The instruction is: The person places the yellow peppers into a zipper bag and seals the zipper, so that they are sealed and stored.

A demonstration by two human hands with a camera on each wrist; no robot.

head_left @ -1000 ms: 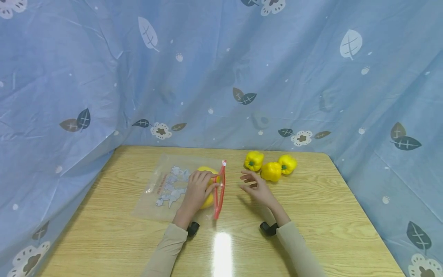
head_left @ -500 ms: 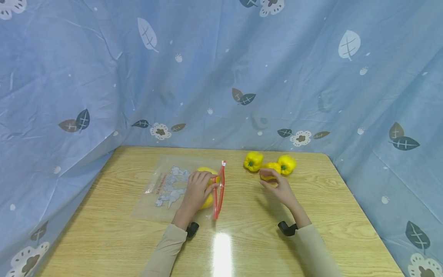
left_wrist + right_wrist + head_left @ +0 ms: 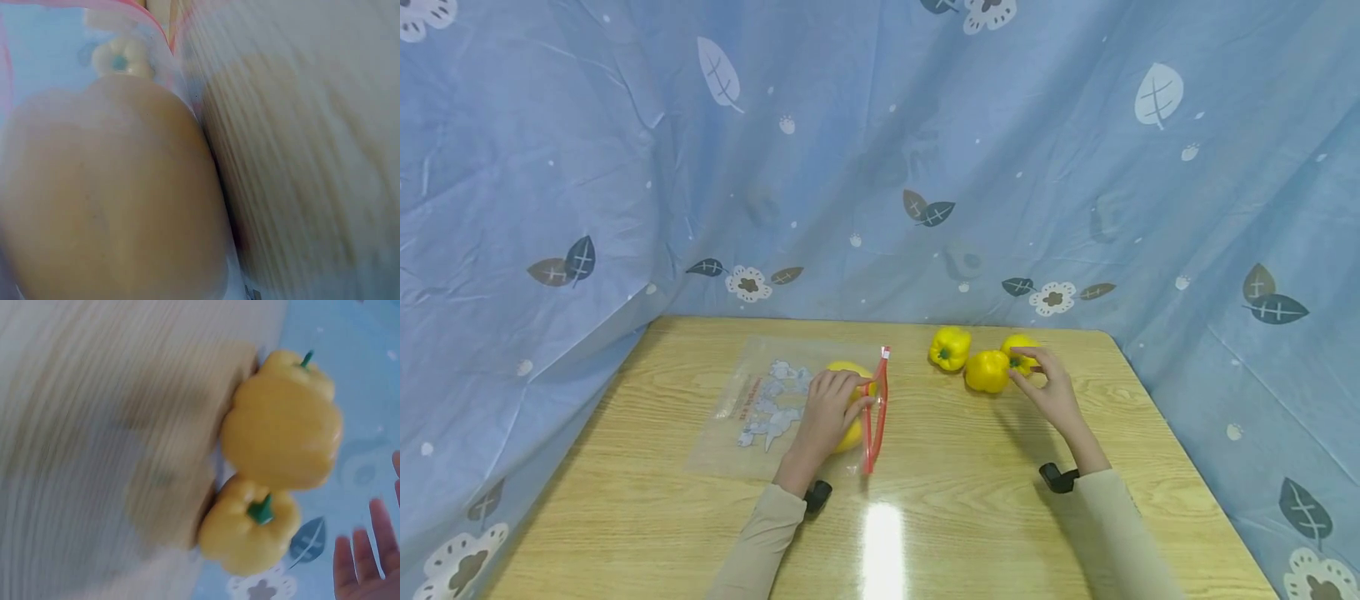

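In the head view, a clear zip bag (image 3: 722, 454) printed with grey figures lies on its side, its red zip edge (image 3: 878, 437) parted. Yellow shapes (image 3: 848, 367) show inside; through the plastic, the left wrist view has a large yellow bell pepper (image 3: 119, 187). My left hand (image 3: 827, 410) lies over the bag, thumb and fingers pinching its mouth. Outside are three yellow bell peppers: the left one (image 3: 951, 353), the middle one (image 3: 987, 372) and the right one (image 3: 1018, 343). My right hand (image 3: 1051, 393) is just before the right pepper, fingers spread, apart from the peppers in the right wrist view.
The wooden table (image 3: 1150, 500) carries everything. A blue patterned curtain (image 3: 850, 167) hangs behind it and along both sides. Dark wrist cameras (image 3: 1060, 478) sit at both wrists.
My right hand has moved right, passing in front of the middle pepper to the right one. Neither my left hand nor the bag has visibly moved.
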